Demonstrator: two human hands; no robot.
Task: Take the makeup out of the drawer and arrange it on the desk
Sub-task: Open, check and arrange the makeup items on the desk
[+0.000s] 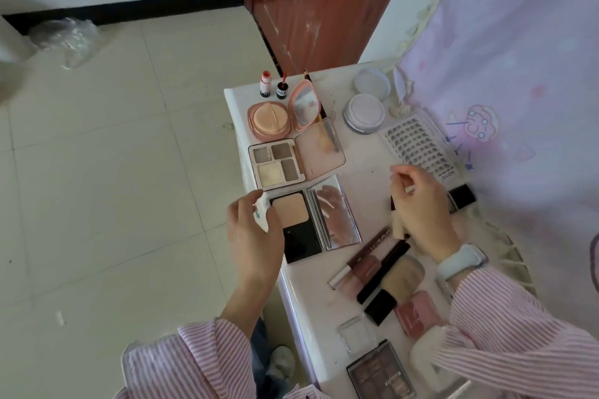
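White glossy surface (293, 295) carries our laid-out makeup. Black powder compact (299, 227) lies open at its left edge, mirror lid up. Our left hand (252, 230) beside it, fingers curled on a small white item we cannot identify. Our right hand (421, 210) pinches a thin pale stick (409, 188).

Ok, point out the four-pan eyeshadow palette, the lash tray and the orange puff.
Four-pan eyeshadow palette (276, 165): head view, between its pans.
Lash tray (416, 144): head view, middle of the lash rows.
Orange puff (270, 116): head view, its centre.
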